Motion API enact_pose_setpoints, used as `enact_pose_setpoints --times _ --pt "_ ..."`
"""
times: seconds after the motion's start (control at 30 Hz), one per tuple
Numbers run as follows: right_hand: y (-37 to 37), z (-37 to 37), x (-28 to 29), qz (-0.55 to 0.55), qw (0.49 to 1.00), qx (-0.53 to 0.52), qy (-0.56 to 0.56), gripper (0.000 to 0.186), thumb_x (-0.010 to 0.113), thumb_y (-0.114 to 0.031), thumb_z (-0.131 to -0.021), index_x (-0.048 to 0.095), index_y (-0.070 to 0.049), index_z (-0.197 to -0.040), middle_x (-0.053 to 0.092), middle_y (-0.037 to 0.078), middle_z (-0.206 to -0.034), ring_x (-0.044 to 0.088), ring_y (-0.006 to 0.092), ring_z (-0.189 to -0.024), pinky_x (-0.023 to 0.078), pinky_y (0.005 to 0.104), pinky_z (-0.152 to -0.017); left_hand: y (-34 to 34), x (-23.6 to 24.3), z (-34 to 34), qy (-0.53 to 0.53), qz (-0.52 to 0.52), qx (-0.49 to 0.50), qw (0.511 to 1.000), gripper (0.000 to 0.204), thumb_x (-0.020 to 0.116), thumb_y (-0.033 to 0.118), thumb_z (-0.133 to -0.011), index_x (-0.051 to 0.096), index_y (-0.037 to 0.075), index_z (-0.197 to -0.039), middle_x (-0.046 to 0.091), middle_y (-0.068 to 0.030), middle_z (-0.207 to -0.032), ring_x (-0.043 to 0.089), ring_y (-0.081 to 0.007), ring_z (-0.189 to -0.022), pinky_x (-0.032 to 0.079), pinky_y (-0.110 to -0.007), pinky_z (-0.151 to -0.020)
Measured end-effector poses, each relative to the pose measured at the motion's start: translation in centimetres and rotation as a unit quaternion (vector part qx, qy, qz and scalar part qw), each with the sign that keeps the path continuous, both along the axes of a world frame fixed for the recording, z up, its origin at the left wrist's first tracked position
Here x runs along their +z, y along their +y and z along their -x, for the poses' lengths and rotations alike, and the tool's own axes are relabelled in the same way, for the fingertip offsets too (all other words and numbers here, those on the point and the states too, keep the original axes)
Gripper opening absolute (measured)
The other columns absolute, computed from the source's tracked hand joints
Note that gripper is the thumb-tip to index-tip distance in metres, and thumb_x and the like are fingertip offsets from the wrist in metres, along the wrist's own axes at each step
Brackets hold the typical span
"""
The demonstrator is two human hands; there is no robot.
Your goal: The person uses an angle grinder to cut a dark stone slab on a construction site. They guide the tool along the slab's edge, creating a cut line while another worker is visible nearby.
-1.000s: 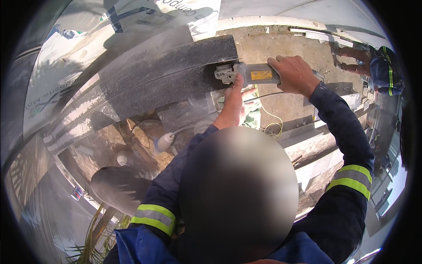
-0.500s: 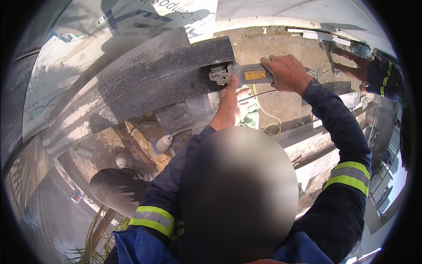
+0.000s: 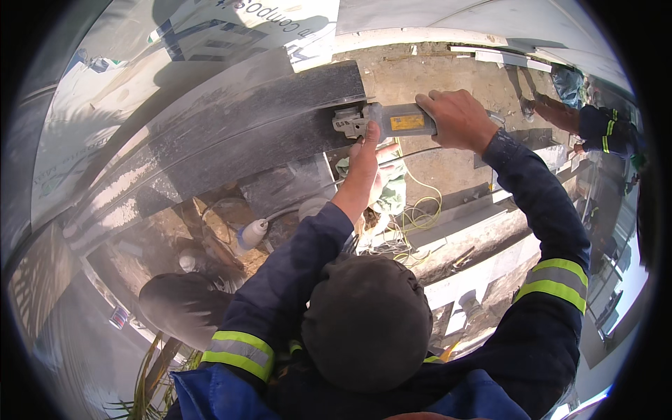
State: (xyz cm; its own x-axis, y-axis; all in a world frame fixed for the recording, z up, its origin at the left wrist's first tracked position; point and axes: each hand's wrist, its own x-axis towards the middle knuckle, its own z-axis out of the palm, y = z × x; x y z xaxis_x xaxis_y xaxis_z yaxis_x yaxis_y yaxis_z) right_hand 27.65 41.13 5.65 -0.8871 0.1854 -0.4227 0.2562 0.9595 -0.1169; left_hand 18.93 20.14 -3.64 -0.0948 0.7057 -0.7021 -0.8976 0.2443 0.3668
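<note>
- Here's the right hand, wrapped firmly around the rear of the grey angle grinder, fingers curled over the top of its body!
- Across to the left hand, thumb standing upright against the tool's metal head, the other fingers reaching out beneath; whether they close on the grinder, I cannot tell.
- And the grinder itself lies crosswise at upper centre, yellow label facing up, its head at the right end of the long dark slab; the disc is hidden from this angle.
- Pale dust coats that slab, with white patches brightening its left stretch.
- Just below the left hand, a green and white cloth, bunched up, and loops of yellow cord beside it.
- Down to the left, a white bottle leans at a tilt, a grey hose leading from its top toward the left hand.
- Dark blue sleeves on both arms, each banded in lime yellow and silver, and a dark cap fills the space between them.
- Over at far right, well apart from the tool, another person in a dark top with reflective stripes!
</note>
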Motion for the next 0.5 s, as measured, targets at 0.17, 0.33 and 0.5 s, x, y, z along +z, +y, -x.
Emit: enact_pose_setpoints --times 0.17,0.33,0.5 --pt "0.0 0.4 -0.1 0.006 1.000 0.002 -0.012 0.049 0.081 -0.011 -0.071 0.062 -0.009 -0.116 0.069 0.012 -0.091 0.071 0.0352 -0.084 0.054 0.0466 -0.072 -0.2 0.3 0.4 -0.010 0.005 0.008 1.000 0.120 0.057 0.084 -0.086 0.015 0.003 -0.163 0.030 -0.0272 -0.164 0.035 -0.0397 -0.151 0.029 -0.070 -0.116" --pt "0.0 0.4 0.4 -0.014 0.999 0.004 -0.029 0.051 0.080 -0.010 -0.071 0.061 -0.010 -0.118 0.068 0.011 -0.090 0.071 0.0351 -0.084 0.054 0.0469 -0.072 0.1 0.1 0.3 -0.015 -0.005 -0.002 1.000 0.116 0.056 0.084 -0.087 0.018 0.003 -0.162 0.032 -0.0273 -0.162 0.036 -0.0379 -0.150 0.030 -0.069 -0.116" --pt "0.4 -0.2 0.7 -0.027 0.999 0.002 -0.031 0.052 0.080 -0.011 -0.071 0.061 -0.010 -0.120 0.067 0.011 -0.088 0.070 0.0350 -0.084 0.054 0.0473 -0.072 0.4 0.1 -0.2 -0.017 -0.007 -0.009 1.000 0.116 0.057 0.084 -0.086 0.024 0.002 -0.161 0.036 -0.0261 -0.160 0.039 -0.0365 -0.148 0.032 -0.069 -0.115"
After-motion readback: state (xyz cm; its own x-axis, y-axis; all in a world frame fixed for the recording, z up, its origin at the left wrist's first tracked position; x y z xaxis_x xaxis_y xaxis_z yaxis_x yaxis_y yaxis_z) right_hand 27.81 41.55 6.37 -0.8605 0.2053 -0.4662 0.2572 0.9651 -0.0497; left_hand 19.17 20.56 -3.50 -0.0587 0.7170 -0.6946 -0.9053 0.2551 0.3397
